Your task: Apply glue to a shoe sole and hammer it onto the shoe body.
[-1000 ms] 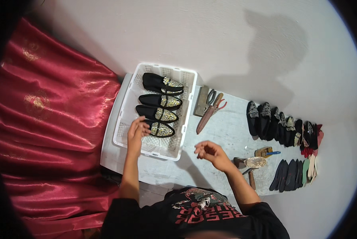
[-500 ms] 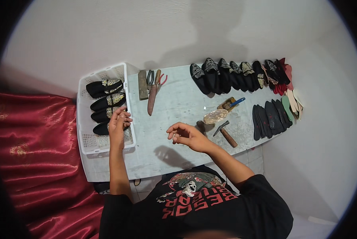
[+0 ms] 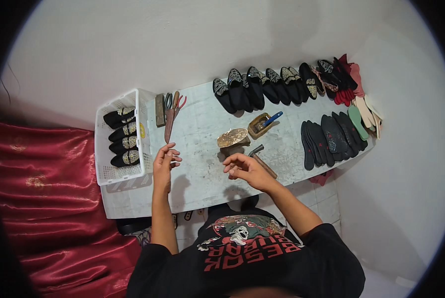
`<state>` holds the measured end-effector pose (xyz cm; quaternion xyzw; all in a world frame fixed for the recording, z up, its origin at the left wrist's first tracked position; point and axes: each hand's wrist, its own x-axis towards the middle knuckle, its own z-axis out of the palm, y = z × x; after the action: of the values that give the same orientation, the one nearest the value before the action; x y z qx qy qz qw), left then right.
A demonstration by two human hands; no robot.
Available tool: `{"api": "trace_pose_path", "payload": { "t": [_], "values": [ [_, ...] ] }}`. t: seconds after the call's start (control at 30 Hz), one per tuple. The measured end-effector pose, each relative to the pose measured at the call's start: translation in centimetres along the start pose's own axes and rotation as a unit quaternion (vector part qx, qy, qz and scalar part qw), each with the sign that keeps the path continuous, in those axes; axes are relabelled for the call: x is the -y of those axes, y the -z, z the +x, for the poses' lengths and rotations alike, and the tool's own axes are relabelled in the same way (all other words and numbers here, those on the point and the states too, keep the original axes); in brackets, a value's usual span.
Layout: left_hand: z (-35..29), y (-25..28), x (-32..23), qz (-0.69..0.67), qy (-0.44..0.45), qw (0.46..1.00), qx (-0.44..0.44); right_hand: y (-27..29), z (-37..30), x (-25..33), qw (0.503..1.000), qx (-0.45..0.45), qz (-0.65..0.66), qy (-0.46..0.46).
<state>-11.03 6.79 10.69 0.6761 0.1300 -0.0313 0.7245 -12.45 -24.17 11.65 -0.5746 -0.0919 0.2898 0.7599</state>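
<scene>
Over the front of the table, my left hand (image 3: 165, 163) hovers empty with its fingers loosely apart, just right of a white plastic basket (image 3: 142, 124). Inside that basket lie several black shoes (image 3: 124, 131) with glittery gold bands. My right hand (image 3: 248, 171) is also empty, fingers curved and spread, above the table and close to a hammer (image 3: 265, 167) that it partly covers. Behind the right hand stands a worn, pale-topped block (image 3: 233, 138). A small brown tray (image 3: 258, 130) beside the block holds a blue-handled brush (image 3: 272, 119).
Black slip-on shoes (image 3: 254, 89) line the back edge of the table (image 3: 197, 119). Black insoles (image 3: 326, 141) and a green sole (image 3: 355, 121) lie at right. Pliers (image 3: 168, 101), a brown-sheathed tool (image 3: 169, 124) and a rectangular block (image 3: 160, 110) sit near the basket. Red satin cloth (image 3: 43, 174) hangs at left.
My left hand has moved right, away from over the basket and its shoes. My right hand has shifted slightly right, nearer the hammer. The view has turned, moving table items leftward.
</scene>
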Motion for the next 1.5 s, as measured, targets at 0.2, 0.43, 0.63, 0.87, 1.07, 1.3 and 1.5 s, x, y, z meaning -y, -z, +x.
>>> {"api": "trace_pose_path", "payload": {
  "t": [0.2,0.43,0.63,0.87,1.07,1.3,1.5],
  "values": [
    [-2.1,-5.7,0.0,0.002,0.008,1.000,0.002,3.3,-3.2,0.5,0.999,-0.009,0.035,0.010],
    [-0.9,-7.0,2.3,0.003,0.037,0.997,0.067,4.2,-3.5,-0.4,0.998,-0.063,-0.012,-0.026],
    [2.5,-6.5,3.7,-0.001,0.061,0.996,0.064,4.1,-2.2,-0.1,0.993,-0.113,-0.002,-0.019],
    [6.7,-8.0,3.2,0.011,0.070,0.993,0.096,6.1,-0.9,0.0,0.988,-0.150,0.029,-0.009],
    [10.3,-12.2,3.2,0.012,0.075,0.993,0.085,11.6,0.3,-0.2,0.985,-0.146,0.084,-0.038],
    [22.5,-24.4,3.0,0.094,0.013,0.973,0.210,25.8,9.8,4.1,0.953,-0.187,-0.181,0.157],
    [32.0,-37.8,10.9,0.324,-0.078,0.896,0.293,39.0,17.0,-0.2,0.842,-0.271,-0.465,-0.039]
  ]
}}
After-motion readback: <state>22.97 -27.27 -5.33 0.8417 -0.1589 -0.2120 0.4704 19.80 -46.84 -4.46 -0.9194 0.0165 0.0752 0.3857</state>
